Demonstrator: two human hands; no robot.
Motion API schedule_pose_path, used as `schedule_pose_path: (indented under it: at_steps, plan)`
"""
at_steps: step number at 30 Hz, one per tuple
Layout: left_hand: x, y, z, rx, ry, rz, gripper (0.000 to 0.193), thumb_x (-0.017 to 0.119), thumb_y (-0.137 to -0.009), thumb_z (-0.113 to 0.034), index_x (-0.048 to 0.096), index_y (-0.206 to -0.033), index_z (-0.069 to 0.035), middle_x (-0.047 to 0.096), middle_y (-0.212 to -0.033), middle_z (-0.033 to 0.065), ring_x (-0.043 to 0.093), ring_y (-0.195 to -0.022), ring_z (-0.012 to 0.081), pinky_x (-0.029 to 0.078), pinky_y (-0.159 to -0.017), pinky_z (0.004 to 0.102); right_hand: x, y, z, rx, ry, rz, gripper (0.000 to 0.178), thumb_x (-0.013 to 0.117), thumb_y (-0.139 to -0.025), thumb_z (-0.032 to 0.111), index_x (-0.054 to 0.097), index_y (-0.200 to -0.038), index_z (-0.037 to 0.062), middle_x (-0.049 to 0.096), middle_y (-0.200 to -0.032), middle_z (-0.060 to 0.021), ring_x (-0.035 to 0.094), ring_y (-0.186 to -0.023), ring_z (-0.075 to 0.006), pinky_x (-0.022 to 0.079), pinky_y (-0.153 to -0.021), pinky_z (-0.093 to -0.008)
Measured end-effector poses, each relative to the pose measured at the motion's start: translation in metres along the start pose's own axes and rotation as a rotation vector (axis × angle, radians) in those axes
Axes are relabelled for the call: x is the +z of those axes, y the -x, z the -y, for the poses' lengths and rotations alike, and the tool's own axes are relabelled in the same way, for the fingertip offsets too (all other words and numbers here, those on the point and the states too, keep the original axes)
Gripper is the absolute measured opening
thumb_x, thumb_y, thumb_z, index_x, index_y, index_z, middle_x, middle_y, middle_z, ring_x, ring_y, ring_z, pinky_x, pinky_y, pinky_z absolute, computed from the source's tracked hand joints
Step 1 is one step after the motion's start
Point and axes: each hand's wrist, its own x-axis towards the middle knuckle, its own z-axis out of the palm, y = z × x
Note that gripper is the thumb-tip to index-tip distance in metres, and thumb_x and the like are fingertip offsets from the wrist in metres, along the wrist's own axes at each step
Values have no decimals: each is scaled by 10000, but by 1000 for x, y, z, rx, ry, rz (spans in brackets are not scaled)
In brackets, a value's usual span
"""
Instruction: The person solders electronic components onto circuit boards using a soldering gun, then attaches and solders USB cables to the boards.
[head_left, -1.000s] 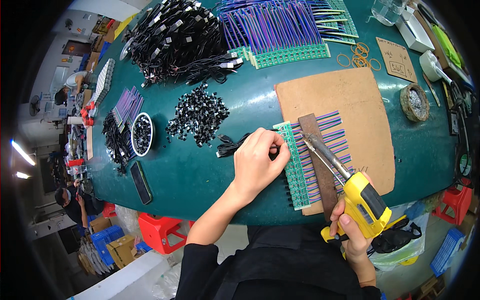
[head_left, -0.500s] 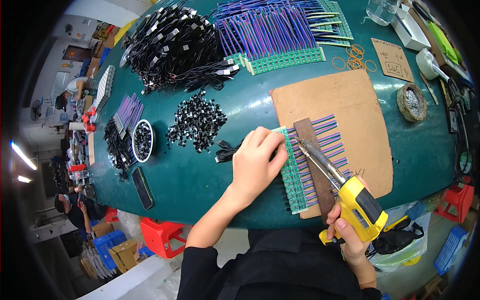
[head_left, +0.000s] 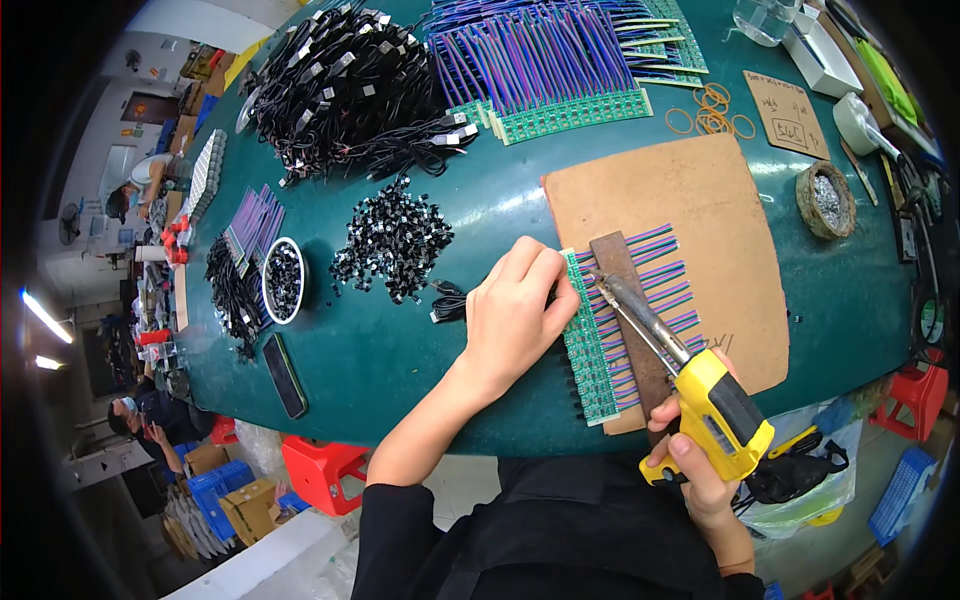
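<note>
**Yellow soldering gun point(head_left: 725, 410) held near the far end of a green circuit board point(head_left: 593, 350)**

The green circuit board lies along the left edge of the cardboard sheet point(head_left: 730, 250), its purple and blue wires running rightward over that sheet. A rusty metal bar point(head_left: 637, 325) rests across the wires, on the left part of the cardboard sheet.

The right hand point(head_left: 702, 470), at the near edge of the cardboard sheet, is wrapped round the yellow soldering gun; whether its tip touches the board cannot be told. The left hand point(head_left: 520, 310), just left of the cardboard sheet, has its fingers curled toward the thumb by the board's far end; what they grip cannot be told.

Farther left of the cardboard sheet are a black cable point(head_left: 450, 304), a heap of small connectors point(head_left: 393, 240), a white bowl point(head_left: 303, 280) and a phone point(head_left: 285, 375). Beyond its far edge lie wired boards point(head_left: 575, 118) and rubber bands point(head_left: 715, 108).
</note>
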Motion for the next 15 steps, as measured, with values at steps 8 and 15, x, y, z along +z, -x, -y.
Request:
schedule_pose_path:
  at_steps: [8, 15]
  plan:
    - [-15, 10, 13, 166, 124, 24, 181, 676, -724, 2, 646, -896, -45, 563, -826, 73, 571, -685, 199, 473, -581, 305, -1, -2, -4, 51, -16, 12, 735, 586, -800, 31, 172, -1407, 27, 564, -946, -116, 568, -864, -160, 550, -625, -263]
    - [-11, 12, 15, 361, -96, -83, 243, 698, -664, 26, 649, -890, -47, 556, -740, 51, 567, -617, 178, 463, -512, 283, 0, -4, -6, 65, 10, 32, 723, 582, -800, 20, 185, -1403, 29, 560, -913, -106, 570, -795, -139, 546, -608, -256]
